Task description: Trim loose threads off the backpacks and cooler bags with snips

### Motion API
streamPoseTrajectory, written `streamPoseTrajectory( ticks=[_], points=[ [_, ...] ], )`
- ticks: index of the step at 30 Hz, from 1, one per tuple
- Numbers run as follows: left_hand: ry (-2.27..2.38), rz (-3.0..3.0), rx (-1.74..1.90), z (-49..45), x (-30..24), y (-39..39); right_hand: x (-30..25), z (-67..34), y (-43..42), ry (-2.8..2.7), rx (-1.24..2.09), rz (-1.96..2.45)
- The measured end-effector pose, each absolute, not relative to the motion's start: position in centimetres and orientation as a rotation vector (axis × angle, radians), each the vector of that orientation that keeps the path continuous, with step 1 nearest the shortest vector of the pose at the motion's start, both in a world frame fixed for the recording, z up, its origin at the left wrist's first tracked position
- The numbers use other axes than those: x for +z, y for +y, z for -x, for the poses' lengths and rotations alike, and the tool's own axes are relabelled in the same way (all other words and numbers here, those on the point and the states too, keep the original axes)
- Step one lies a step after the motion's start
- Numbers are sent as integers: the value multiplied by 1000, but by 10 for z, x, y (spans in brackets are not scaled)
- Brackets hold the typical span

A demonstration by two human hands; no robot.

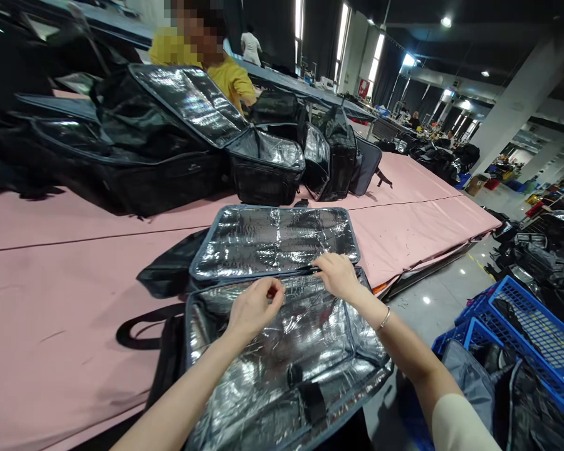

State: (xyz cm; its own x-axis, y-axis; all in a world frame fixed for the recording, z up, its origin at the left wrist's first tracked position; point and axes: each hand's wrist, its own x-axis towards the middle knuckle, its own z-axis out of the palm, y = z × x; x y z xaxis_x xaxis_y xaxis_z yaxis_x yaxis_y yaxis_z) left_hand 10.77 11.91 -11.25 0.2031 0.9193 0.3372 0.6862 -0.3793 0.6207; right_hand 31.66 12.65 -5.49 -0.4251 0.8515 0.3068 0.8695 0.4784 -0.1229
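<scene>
An insulated cooler bag (282,338) with a shiny silver lining lies open in front of me, its lid (272,241) folded back on the table. My left hand (257,305) is over the bag's inside near the hinge side, thumb and fingers curled into a pinch. Anything between those fingertips is too small to make out. At the hinge seam, toward its right end, my right hand (337,275) has its fingers bent together by the binding. Whether it grips the edge or something finer there is unclear. A black strap (141,326) loops out at the bag's left.
Pink sheeting covers the long table (75,300). Several open black cooler bags (267,163) stand along its far side, with a person in a yellow top (235,78) behind them. Blue crates (536,332) holding bags are on the floor at right. More bags lie beyond.
</scene>
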Motion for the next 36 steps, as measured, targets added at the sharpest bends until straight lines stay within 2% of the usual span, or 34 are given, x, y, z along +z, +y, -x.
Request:
streamPoseTrajectory(
  ticks=[5,10,23,31,36],
  points=[
    [1482,-2095,970,-109,-110,118,-62,-310,135,-2579,-284,1266],
    [1469,-2071,975,-107,-111,118,-67,-302,143,-2617,-315,1202],
    [1235,-1993,820,-117,-121,122,-70,-320,162,-2291,462,1525],
    [1641,-1870,737,-155,-107,135,-65,-313,181,-2272,550,1625],
    [1812,-1777,809,-179,-112,126,-69,-315,179,-2253,484,1611]
  ],
)
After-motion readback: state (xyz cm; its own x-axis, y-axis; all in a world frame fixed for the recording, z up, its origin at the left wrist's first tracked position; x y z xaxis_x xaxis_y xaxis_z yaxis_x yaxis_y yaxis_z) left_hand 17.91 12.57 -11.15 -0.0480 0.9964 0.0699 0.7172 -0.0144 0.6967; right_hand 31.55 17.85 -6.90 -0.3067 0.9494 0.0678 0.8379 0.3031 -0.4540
